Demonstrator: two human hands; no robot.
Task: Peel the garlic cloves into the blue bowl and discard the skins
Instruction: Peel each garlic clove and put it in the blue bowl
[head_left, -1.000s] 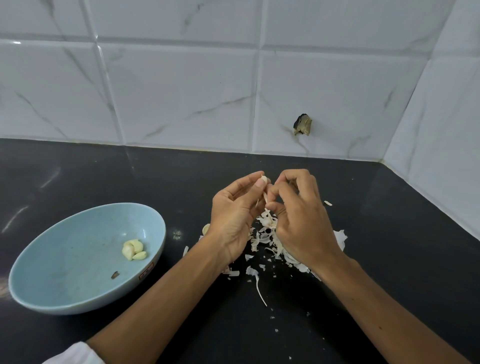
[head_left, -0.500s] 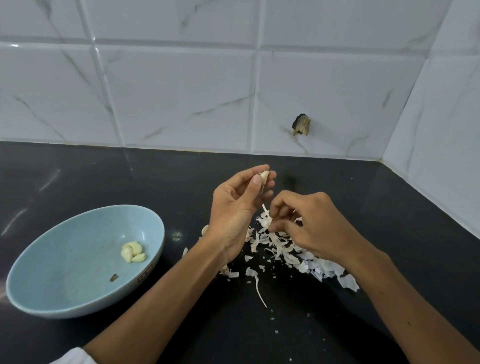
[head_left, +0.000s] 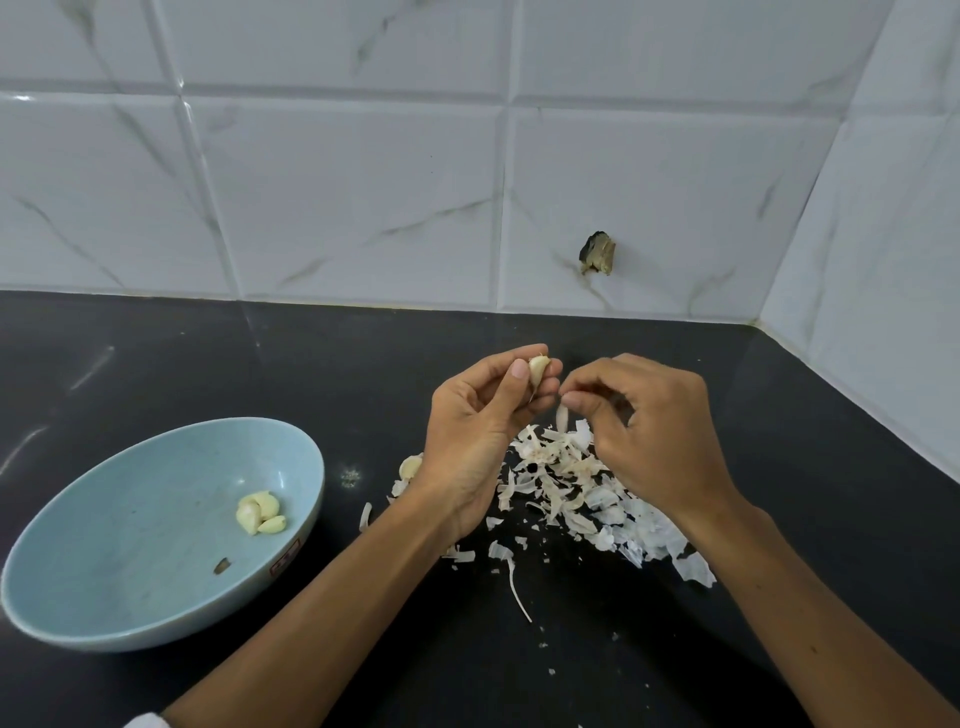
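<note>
The left grip (head_left: 478, 421) pinches a garlic clove (head_left: 538, 369); the right grip (head_left: 654, 431) pinches a skin strip (head_left: 562, 415) (just above the skin pile (head_left: 571, 483)).

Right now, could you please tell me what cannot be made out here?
Head view:
- Garlic clove in left hand: fingers cover most; peeled or not unclear.
- Right hand: whether it pinches the skin strip, too small.
- Blue bowl label: too small to read.
- Second clove: mostly behind left wrist.

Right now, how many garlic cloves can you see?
5 cloves: three in the blue bowl, one pinched in the left hand, one on the counter behind that wrist. More may hide under the skins.
</note>
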